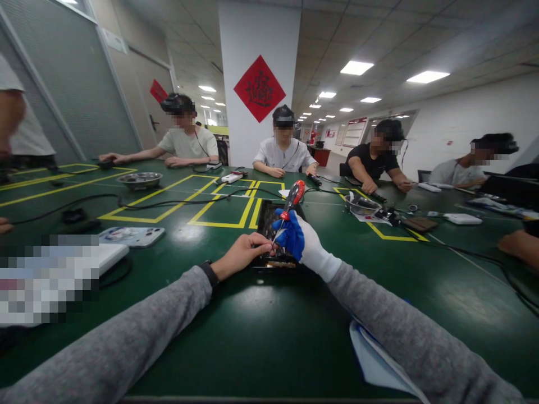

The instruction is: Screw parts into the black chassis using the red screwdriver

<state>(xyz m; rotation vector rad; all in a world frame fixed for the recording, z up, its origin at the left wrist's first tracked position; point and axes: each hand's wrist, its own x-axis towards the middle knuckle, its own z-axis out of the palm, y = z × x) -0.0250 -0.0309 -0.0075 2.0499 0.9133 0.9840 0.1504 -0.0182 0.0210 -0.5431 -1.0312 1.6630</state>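
My right hand (300, 240), in a white glove with blue fingers, grips a red-handled screwdriver (291, 199) with its tip pointing down at a black rectangular device (269, 216) lying flat on the green table (269, 325). My bare left hand (243, 253) rests on the device's near left edge, fingers curled and pinched close to the screwdriver tip. What the fingers pinch is too small to name. Both forearms wear grey sleeves, and a dark watch sits on the left wrist.
Several other people sit around the table's far side at their own devices. Metal bowls (140, 179) (361, 205), cables (84, 201), a white phone-like item (131, 235), and yellow taped squares (227, 210) lie on the table. Blue-white paper (374, 359) lies under my right arm.
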